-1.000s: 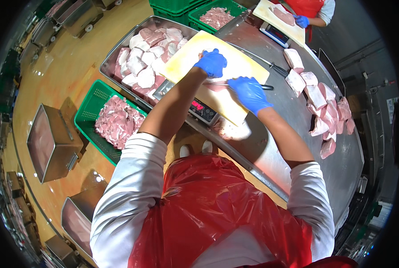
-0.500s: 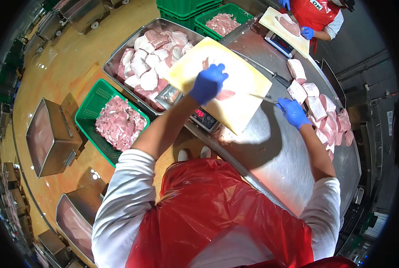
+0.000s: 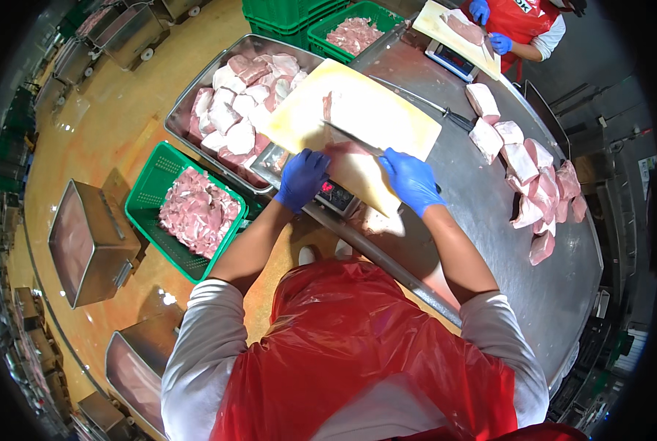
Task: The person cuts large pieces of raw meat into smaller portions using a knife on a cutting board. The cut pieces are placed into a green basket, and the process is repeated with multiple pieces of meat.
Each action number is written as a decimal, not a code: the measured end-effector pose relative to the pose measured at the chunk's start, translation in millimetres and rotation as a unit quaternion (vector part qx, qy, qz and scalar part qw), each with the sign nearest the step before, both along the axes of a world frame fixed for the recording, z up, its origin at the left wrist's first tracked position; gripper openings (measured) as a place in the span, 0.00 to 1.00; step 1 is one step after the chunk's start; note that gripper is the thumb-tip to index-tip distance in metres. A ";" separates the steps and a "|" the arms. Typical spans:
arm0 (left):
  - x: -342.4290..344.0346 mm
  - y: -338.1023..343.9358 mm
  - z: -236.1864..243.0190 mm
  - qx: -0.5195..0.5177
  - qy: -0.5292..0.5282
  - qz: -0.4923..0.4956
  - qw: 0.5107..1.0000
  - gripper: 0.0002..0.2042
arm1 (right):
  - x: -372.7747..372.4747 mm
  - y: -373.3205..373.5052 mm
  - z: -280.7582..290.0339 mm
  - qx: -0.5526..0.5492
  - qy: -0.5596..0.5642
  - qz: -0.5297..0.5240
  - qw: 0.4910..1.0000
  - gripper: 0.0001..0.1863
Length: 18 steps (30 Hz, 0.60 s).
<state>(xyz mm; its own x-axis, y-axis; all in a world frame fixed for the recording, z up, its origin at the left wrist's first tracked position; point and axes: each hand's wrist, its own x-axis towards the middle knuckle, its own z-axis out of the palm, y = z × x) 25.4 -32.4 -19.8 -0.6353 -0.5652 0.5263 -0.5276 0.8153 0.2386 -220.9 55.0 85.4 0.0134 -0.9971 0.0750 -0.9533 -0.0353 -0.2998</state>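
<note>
My right hand, in a blue glove, grips a knife whose blade points up and left across the pale cutting board. Under the blade lies a piece of raw meat. My left hand, also blue-gloved, is closed at the board's near left edge, its fingertips on the left end of that meat. A narrow meat strip rests farther up the board. Beneath the board, a scale shows its lit red display beside my left hand.
A metal tub of large meat chunks adjoins the board's left. Green crates hold trimmings. Meat blocks and a sharpening steel lie on the metal table. Across it, a co-worker in a red apron handles meat.
My left hand has come down toward me to the board's near edge. My right hand has moved left, bringing the knife from the board's right side over the meat.
</note>
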 end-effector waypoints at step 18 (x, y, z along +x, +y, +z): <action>118.8 -78.7 45.9 0.171 0.080 0.207 0.960 0.20 | -52.7 10.5 -16.6 0.057 -0.579 -0.197 0.789 0.13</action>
